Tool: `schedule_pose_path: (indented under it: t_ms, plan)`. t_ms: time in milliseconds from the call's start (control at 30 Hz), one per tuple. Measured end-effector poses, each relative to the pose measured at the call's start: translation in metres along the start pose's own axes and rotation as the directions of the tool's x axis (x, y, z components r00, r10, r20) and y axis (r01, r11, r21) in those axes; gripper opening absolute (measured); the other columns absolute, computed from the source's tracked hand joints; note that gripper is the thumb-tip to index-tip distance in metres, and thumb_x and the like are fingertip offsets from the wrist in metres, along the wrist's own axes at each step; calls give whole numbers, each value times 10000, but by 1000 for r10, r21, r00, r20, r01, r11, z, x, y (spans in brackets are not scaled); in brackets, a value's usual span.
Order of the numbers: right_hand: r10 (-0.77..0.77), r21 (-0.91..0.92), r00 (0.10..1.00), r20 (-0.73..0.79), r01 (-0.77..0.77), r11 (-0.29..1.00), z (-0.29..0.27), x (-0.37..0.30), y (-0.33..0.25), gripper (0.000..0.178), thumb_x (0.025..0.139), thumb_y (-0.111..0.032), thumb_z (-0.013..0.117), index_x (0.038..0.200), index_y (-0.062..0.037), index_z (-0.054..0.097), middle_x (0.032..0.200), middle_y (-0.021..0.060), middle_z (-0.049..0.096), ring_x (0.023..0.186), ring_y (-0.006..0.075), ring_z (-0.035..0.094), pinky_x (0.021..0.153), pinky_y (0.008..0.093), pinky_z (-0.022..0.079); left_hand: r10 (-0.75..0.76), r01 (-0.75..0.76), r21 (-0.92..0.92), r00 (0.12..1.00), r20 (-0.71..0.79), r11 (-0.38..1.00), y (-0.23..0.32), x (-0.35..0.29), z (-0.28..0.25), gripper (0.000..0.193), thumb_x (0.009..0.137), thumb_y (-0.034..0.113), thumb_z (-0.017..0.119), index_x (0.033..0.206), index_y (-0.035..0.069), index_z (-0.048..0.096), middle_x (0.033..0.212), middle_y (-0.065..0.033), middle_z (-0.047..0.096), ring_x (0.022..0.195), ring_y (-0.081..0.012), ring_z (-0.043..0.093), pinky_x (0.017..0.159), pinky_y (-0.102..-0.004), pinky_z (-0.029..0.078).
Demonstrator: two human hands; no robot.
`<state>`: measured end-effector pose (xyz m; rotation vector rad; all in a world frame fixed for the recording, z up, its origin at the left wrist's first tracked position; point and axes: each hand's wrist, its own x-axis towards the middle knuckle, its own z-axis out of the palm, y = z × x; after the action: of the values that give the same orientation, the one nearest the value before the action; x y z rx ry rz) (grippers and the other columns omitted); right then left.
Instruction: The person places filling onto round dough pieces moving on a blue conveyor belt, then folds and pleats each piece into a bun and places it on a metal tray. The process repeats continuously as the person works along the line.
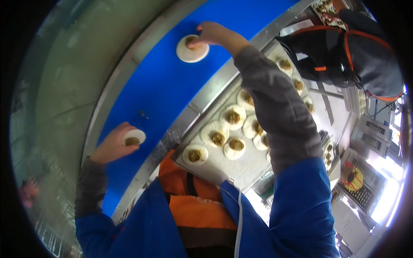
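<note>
Right-hand disc: the pale, dough-like round lies flat on the blue belt, brown filling off its middle; a hard press could, I'd guess, split it or push filling over the edge.
Right grip: from where I stand, the right grip has its fingertips bunched against that filling; whether they pinch or only press, I can't tell.
Left-hand disc: the smaller-looking round sits between thumb and fingers, tipped with its filling showing; more tilt might spill it.
Left grip: the left grip is curled partway closed on that round; squeezing tighter would likely buckle its rim.
Blue belt: dark specks lie on the blue belt between the hands, and could stick to a round's underside.
Tray: filled rounds sit close together on the metal tray, under the right sleeve; a dropped elbow could smear them.
Beyond: a co-worker in dark clothing stands near the tray's far end, where a bump might jog it.
</note>
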<state>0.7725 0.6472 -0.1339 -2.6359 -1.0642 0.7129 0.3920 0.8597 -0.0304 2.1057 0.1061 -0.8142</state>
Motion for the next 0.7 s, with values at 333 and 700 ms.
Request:
schedule_pose_path:
  t_ms: [333, 700]
  plan:
    - [-135, 631, 965, -225, 250, 734, 39, -157, -99, 382, 772, -252, 799, 1043, -94, 581, 998, 155, 683, 905, 325, 676, 786, 405, 542, 13, 134, -894, 988, 154, 428, 63, -39, 160, 600, 872, 50, 739, 1407, 20, 469, 1283, -109, 614, 1209, -194, 588, 1051, -347, 478]
    - [503, 954, 816, 284, -292, -64, 142, -492, 4, 504, 904, -24, 678, 1376, 12, 506, 1243, 82, 621, 1151, 181, 586, 1003, 315, 471, 209, -98, -591, 970, 123, 800, 128, 16, 277, 541, 874, 192, 766, 1309, -11, 515, 1179, -174, 640, 1089, -241, 636, 933, -363, 497]
